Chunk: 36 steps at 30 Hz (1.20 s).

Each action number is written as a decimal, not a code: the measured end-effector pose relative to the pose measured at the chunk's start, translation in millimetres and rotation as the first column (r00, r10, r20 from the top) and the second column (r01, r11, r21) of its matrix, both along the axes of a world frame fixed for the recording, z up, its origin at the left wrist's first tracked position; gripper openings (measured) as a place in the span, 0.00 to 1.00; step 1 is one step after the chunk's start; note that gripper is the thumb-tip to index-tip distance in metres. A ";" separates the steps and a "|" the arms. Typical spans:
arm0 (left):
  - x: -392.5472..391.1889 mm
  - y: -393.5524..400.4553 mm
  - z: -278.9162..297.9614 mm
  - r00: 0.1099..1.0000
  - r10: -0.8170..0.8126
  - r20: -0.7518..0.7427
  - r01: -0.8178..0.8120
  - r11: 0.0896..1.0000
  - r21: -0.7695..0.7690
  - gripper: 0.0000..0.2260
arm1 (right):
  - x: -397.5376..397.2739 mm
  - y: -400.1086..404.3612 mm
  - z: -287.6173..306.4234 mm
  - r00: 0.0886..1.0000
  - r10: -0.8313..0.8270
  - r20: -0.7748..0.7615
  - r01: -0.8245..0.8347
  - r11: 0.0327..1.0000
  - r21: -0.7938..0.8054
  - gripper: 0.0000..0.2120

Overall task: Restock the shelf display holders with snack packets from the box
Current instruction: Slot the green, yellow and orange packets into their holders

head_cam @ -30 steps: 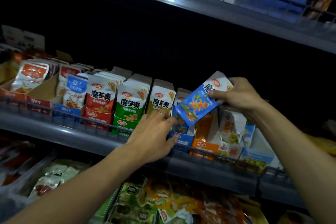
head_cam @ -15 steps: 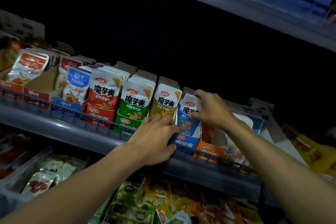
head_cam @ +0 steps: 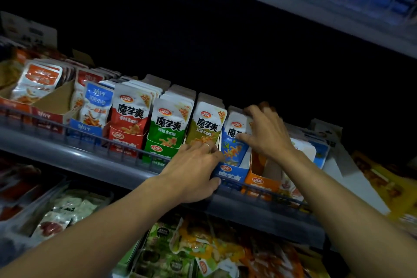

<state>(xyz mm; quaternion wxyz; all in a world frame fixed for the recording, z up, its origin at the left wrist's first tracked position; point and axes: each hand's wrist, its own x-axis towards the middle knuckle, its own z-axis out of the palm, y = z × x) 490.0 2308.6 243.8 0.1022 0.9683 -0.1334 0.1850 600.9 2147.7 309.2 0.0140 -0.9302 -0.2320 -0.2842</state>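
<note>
Since the earlier frame, right hand (head_cam: 267,135) has seated the blue snack packet (head_cam: 233,142) in the blue display holder (head_cam: 230,174) at the shelf's front edge (head_cam: 259,214); its grip pinches the packet top; left hand (head_cam: 194,171) holds the holder; press straight down; supply box unseen.

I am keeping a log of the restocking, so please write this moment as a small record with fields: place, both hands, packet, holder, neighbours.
place: middle shelf with a wire front rail
left hand: grips the front of the blue holder
right hand: fingers curled over the top of the blue packet, thumb on its front
blue packet: upright in the blue holder
neighbours: olive packet on one side, orange holder on the other
</note>
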 end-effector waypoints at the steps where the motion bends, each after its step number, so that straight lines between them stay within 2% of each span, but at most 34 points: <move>1: -0.8 -0.6 1.1 1.000 0.006 0.006 -0.006 1.000 0.004 0.26 | -0.9 -0.8 1.5 1.000 0.003 0.003 -0.003 1.000 0.008 0.34; 12: -28.7 4.5 19.0 0.995 0.069 0.066 -0.071 0.997 0.021 0.19 | -25.2 1.3 9.6 0.993 0.110 0.030 -0.111 0.993 0.035 0.28; 18: -66.8 28.1 20.0 0.991 0.132 -0.013 -0.132 0.991 0.032 0.16 | -63.0 32.4 10.2 0.939 0.340 -0.060 -0.335 0.939 0.080 0.24; 27: -152.9 89.3 12.9 0.920 0.384 -0.079 -0.376 0.921 0.098 0.14 | -128.7 128.2 9.5 0.749 0.643 -0.158 -0.647 0.762 0.037 0.17; 32: -212.8 128.7 -3.5 0.834 0.534 -0.136 -0.513 0.843 0.164 0.11 | -162.5 198.0 -20.3 0.630 0.727 -0.273 -0.756 0.655 -0.002 0.18; 36: -264.8 165.7 -29.1 0.765 0.621 -0.171 -0.602 0.783 0.154 0.11 | -194.8 252.6 -55.8 0.528 0.749 -0.400 -0.819 0.574 -0.007 0.20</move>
